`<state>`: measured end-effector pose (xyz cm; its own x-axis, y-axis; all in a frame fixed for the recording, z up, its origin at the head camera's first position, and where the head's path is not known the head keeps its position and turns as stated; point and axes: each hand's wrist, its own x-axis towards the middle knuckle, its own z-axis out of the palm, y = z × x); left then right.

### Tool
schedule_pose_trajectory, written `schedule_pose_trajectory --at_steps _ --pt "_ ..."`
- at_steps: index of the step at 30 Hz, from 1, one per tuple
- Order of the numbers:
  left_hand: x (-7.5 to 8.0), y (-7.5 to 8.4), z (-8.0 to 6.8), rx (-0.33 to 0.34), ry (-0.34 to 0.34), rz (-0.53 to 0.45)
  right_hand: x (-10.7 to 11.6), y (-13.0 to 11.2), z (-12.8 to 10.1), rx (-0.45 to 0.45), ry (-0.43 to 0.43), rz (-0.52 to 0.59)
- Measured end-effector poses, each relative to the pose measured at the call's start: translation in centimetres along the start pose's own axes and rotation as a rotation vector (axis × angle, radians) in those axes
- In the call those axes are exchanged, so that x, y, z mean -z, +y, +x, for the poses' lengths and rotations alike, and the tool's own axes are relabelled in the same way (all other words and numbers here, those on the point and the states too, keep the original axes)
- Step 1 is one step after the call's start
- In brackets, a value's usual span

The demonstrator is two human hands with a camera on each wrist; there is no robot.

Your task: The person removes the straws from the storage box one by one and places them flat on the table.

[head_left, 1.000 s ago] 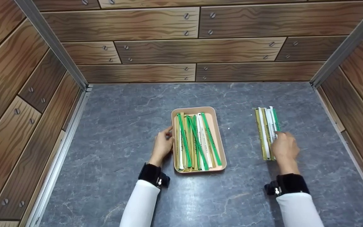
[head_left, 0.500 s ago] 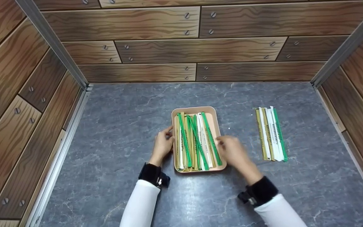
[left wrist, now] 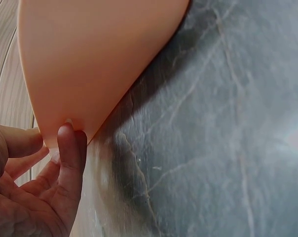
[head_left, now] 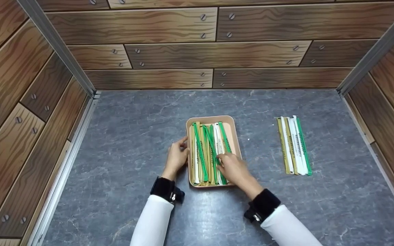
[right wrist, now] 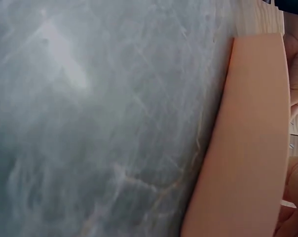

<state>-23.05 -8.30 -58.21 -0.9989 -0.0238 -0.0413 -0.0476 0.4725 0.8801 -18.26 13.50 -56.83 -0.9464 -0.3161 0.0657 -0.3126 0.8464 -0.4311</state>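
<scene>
The grey marbled stone table (head_left: 142, 143) fills the floor of the wood-panelled enclosure and carries everything else. On it, between the two hands, sits the shallow peach plastic tray (head_left: 234, 134), packed with long green, white and gold wrapped sticks (head_left: 204, 153) lying lengthwise. The left hand (head_left: 176, 158) rests against the tray's left wall, fingers loosely bent, fingertips touching the rim; the left wrist view shows those fingertips (left wrist: 70, 143) pressed to the tray's outer side (left wrist: 99, 59), a relaxed grip closed round nothing. The right hand (head_left: 233, 169) lies over the tray's near right part, its fingers down on the sticks; whether its grip pinches one, I cannot tell. Well to the right of that hand, apart from the tray, a small row of the same sticks (head_left: 294, 145) lies side by side on the table.
</scene>
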Motion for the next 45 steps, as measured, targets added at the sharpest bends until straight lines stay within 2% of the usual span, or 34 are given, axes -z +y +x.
schedule_pose_trajectory --at_steps 9,16,21,24,30,35,38,45 --pt "0.0 0.0 0.1 0.007 -0.005 -0.004 -0.7 -0.2 0.3 -0.009 0.044 0.015" --pt "-0.1 0.0 0.1 0.015 -0.012 -0.028 -0.4 0.0 0.4 -0.094 0.055 0.097" --pt "0.0 -0.1 0.1 -0.012 -0.006 -0.014 0.8 0.0 0.4 -0.165 0.030 0.173" --pt "0.0 -0.2 0.1 -0.022 -0.004 -0.013 1.9 0.1 0.3 -0.203 0.021 0.255" --pt "0.0 -0.2 0.1 -0.009 -0.010 -0.039 4.1 1.3 -0.3 -0.256 0.085 0.349" --pt "0.0 -0.1 0.0 -0.010 -0.008 -0.032 5.6 3.7 -1.1 -0.307 0.181 0.281" --pt "0.0 0.1 -0.1 -0.013 -0.005 -0.028 6.2 5.5 -1.8 -0.351 0.234 0.199" --pt "0.0 0.1 -0.1 -0.008 -0.001 -0.026 7.1 9.3 -3.1 -0.457 0.263 0.092"
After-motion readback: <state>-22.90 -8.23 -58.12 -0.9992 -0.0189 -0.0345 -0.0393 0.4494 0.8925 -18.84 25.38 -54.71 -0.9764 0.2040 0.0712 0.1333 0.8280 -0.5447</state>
